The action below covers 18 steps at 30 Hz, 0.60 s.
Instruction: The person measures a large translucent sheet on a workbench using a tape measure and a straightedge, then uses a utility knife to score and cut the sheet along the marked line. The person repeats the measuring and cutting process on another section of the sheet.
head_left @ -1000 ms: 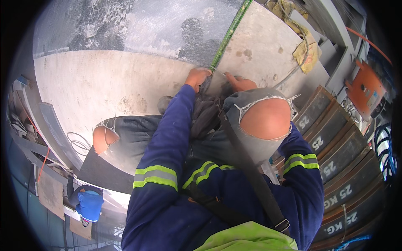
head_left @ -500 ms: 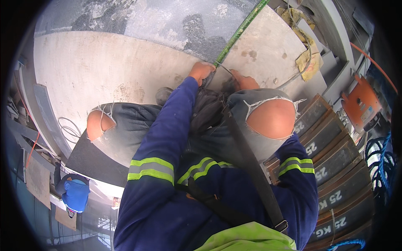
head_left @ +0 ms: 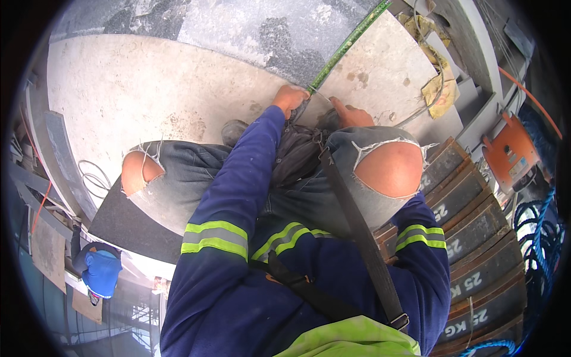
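A long, thin, speckled green rod (head_left: 348,44) slants from the top of the view to my left hand (head_left: 290,100). That hand is closed around its near end. Between my two hands runs a short, thin grey wire (head_left: 321,94). My right hand (head_left: 353,115) is to the right, its index finger stretched toward the wire's end and the other fingers curled. The fingertips are small and partly hidden, so the grip there is hard to make out. Dark grey cloth (head_left: 294,156) bunches between my knees, just below both hands.
I sit on a pale, stained, curved panel (head_left: 137,89). To the right are several dark weights (head_left: 476,247), an orange metal part (head_left: 510,152), blue rope (head_left: 538,229) and torn yellow sacking (head_left: 439,95). Far below left, a person in blue (head_left: 102,271) bends over.
The view has shifted slightly. The grey wire between my hands looks shorter and straighter, and my right index finger is more stretched out. My left hand stays at the rod's end.
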Each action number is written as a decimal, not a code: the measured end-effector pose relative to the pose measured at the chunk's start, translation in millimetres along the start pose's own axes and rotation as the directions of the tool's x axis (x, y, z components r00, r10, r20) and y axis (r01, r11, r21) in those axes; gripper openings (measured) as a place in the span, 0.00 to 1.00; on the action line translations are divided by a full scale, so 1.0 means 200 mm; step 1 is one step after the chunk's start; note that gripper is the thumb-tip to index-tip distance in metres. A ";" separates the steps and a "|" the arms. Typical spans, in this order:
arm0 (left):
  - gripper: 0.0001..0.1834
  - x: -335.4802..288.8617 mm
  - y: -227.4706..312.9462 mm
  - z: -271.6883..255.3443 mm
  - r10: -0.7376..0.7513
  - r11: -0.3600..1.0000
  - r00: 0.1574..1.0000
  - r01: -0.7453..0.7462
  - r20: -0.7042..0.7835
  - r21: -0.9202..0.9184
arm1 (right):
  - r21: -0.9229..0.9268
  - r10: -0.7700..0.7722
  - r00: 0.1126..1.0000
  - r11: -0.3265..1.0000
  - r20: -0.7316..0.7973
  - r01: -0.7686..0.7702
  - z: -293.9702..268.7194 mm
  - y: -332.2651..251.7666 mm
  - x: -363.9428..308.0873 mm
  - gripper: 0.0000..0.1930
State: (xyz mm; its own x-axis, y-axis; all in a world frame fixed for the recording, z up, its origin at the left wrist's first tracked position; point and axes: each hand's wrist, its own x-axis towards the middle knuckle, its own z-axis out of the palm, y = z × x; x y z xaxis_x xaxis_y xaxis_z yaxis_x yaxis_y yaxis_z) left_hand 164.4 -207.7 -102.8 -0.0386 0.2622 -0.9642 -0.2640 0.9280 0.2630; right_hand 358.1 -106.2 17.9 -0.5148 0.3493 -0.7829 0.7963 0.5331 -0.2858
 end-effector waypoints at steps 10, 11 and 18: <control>0.19 0.01 -0.01 -0.01 -0.005 1.000 1.000 0.005 0.030 0.000 | -0.039 0.010 0.999 0.999 0.035 -0.008 0.00 -0.01 0.01 0.37; 0.18 0.00 -0.02 0.00 0.016 1.000 1.000 -0.016 -0.001 -0.025 | -0.039 0.010 0.999 0.999 0.032 -0.009 0.00 -0.01 0.01 0.37; 0.17 -0.06 0.03 -0.02 -0.020 1.000 1.000 0.020 0.003 -0.024 | -0.067 0.002 1.000 0.998 0.005 -0.002 0.02 0.00 0.01 0.37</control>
State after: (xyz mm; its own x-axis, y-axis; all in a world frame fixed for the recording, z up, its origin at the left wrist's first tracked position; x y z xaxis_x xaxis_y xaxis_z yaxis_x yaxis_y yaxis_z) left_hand 160.1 -205.2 -90.2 -0.0300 0.2444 -0.9692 -0.2878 0.9265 0.2426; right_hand 358.3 -109.9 14.1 -0.5117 0.3464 -0.7862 0.7739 0.5833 -0.2467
